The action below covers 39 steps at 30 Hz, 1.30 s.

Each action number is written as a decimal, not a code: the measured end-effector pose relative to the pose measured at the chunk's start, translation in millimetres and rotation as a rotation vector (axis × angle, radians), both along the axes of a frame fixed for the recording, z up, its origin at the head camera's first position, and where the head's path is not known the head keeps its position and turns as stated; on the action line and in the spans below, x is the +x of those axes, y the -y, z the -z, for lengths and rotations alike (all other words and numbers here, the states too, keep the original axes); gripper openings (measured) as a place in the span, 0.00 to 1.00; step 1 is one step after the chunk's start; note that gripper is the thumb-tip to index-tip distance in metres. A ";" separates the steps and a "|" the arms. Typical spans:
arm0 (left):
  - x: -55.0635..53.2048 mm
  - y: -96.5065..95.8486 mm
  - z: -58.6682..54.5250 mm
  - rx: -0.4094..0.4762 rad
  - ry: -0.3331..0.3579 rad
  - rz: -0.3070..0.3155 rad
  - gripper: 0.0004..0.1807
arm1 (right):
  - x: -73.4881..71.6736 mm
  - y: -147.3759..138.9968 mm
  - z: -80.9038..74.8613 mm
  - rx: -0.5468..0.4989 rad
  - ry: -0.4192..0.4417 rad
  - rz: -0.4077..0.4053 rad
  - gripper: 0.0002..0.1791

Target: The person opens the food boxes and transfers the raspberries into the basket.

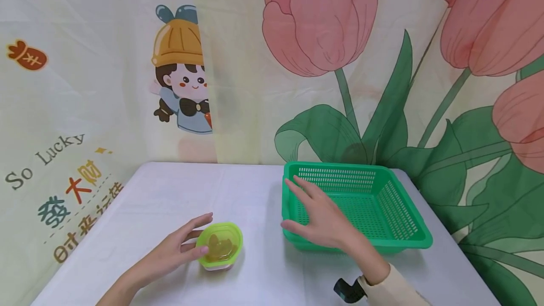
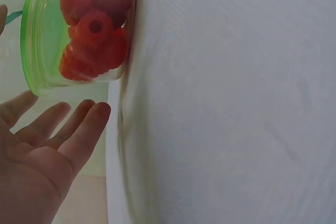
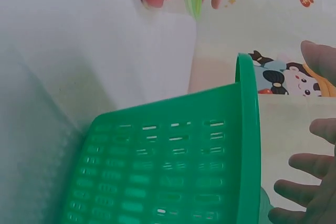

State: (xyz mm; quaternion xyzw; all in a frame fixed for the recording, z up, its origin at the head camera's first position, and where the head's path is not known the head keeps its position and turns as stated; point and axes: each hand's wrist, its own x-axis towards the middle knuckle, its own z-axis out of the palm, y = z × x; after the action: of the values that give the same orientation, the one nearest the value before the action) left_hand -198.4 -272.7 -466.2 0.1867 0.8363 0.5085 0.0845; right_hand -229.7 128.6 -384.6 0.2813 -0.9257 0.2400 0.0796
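Note:
A small clear tub (image 2: 97, 35) with a light green lid (image 1: 220, 244) stands upright on the table; red raspberries (image 2: 94, 27) show through its wall. Around the tub's left side my left hand (image 1: 172, 249) is spread, thumb near the lid's edge, fingers behind; the left wrist view shows a gap between fingertips and tub. My right hand (image 1: 320, 214) hovers over the left part of a green plastic basket (image 1: 397, 169), fingers spread and holding nothing. In the right wrist view its fingers (image 3: 304, 166) stay apart from the basket's rim.
A white cloth covers the table (image 1: 255, 277). Behind it hangs a printed curtain (image 1: 238, 60) with tulips and a cartoon figure. A black strap-like device (image 1: 349, 291) sits at my right wrist, by the sleeve (image 1: 393, 289).

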 end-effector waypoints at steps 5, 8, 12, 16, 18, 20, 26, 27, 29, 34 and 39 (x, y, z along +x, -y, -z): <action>-2.4 2.3 3.7 0.020 0.026 0.041 0.40 | 0.5 8.1 1.2 0.013 -0.009 -0.021 0.51; -3.7 3.0 4.9 0.023 0.065 0.048 0.41 | 1.3 12.5 1.4 0.007 -0.015 -0.040 0.50; -4.5 3.0 6.0 0.032 0.123 0.057 0.43 | 2.8 18.4 0.4 0.009 -0.018 -0.060 0.49; -4.2 4.8 6.8 0.056 0.110 0.087 0.44 | 3.0 24.8 -0.5 0.027 -0.030 -0.088 0.47; -4.1 6.3 7.0 0.075 0.103 0.105 0.43 | 3.1 28.1 -0.4 0.034 -0.035 -0.100 0.46; -4.4 7.8 7.6 0.090 0.110 0.120 0.43 | 3.1 31.3 0.4 0.041 -0.041 -0.107 0.45; -5.9 12.2 11.4 0.128 0.147 0.166 0.45 | 4.3 41.2 3.0 0.033 -0.068 -0.147 0.44; -5.8 12.9 11.9 0.135 0.158 0.172 0.46 | 4.6 43.1 3.1 0.032 -0.074 -0.157 0.43; -5.5 13.7 12.0 0.146 0.178 0.177 0.47 | 5.5 46.8 3.1 0.033 -0.086 -0.170 0.43; -5.3 14.1 12.7 0.161 0.203 0.181 0.47 | 7.2 56.9 4.3 0.036 -0.085 -0.181 0.43; -6.2 14.8 14.8 0.169 0.205 0.188 0.46 | 8.7 68.8 8.8 0.056 -0.074 -0.172 0.41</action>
State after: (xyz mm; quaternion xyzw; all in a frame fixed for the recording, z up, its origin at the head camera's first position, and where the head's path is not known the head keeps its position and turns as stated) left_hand -204.6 -287.5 -481.0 0.2178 0.7564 0.5832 0.2006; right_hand -221.0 59.8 -393.3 0.3707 -0.9009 0.2092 0.0848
